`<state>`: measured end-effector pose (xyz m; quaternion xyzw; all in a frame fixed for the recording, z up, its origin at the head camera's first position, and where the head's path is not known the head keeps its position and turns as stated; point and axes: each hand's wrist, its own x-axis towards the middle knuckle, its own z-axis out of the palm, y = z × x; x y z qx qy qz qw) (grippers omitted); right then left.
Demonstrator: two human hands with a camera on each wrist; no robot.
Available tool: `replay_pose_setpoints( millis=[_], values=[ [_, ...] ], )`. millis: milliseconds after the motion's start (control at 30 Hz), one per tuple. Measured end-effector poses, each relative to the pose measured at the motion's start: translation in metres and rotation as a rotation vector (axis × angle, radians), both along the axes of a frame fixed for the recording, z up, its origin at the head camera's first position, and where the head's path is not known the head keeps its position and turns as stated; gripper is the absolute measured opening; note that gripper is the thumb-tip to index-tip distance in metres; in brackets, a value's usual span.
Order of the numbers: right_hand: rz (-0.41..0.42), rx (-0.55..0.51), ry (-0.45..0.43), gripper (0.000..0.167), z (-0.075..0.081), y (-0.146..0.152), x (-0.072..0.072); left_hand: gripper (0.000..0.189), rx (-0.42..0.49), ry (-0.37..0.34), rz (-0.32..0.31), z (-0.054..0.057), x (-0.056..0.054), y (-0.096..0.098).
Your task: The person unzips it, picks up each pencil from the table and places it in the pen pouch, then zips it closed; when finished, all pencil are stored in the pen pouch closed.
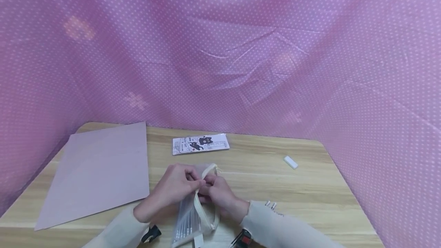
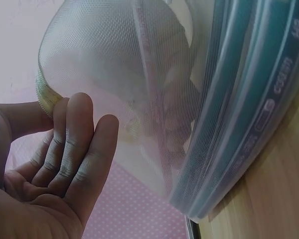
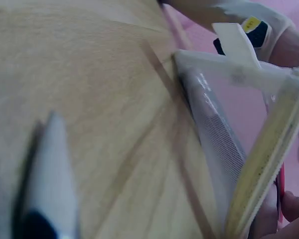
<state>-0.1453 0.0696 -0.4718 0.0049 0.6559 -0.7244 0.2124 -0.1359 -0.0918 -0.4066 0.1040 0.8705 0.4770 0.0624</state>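
Observation:
A translucent mesh zipper pouch (image 1: 187, 217) with a cream zipper band stands between both hands, its mouth apart. Several pencils show through its mesh, and in the left wrist view dark green pencils (image 2: 254, 99) with HB lettering lie along its side. My left hand (image 1: 177, 183) pinches the zipper edge (image 2: 49, 97) between thumb and forefinger, the other fingers loosely bent. Close beside it, my right hand (image 1: 220, 192) has curled fingers at the pouch's upper rim. Its fingertips are partly hidden behind the band. A thin red edge (image 3: 281, 194) shows near the right fingers; its kind is unclear.
A ruler set packet (image 1: 201, 143) with black cats lies behind the pouch. At the right is a white eraser-like block (image 1: 291, 162). A large greyish-pink sheet (image 1: 100, 171) covers the left of the wooden table (image 1: 310, 186). Small white ends (image 1: 270, 204) poke out by the right sleeve.

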Motion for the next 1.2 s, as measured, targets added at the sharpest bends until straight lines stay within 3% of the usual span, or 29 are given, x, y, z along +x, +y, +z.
replay_pose_setpoints(
  millis=[333, 533, 767, 1033, 1200],
  values=[
    [0.015, 0.02, 0.01, 0.031, -0.001, 0.002, 0.0, 0.013, -0.051, 0.045, 0.014, 0.0, -0.004, -0.002],
    [0.06, -0.038, 0.006, 0.037, 0.006, 0.009, 0.004, 0.014, -0.074, 0.0, 0.054, 0.002, -0.005, -0.003],
    [0.051, -0.133, 0.001, 0.038, 0.011, 0.022, 0.002, 0.011, -0.041, -0.013, 0.046, 0.001, -0.005, -0.005],
    [0.062, -0.137, 0.018, 0.046, 0.014, 0.047, -0.006, 0.01, -0.043, -0.012, 0.053, 0.001, -0.006, -0.005],
    [-0.022, -0.147, 0.005, 0.049, 0.023, 0.072, -0.012, 0.01, -0.044, -0.006, 0.054, 0.002, -0.007, -0.006]
  ],
)
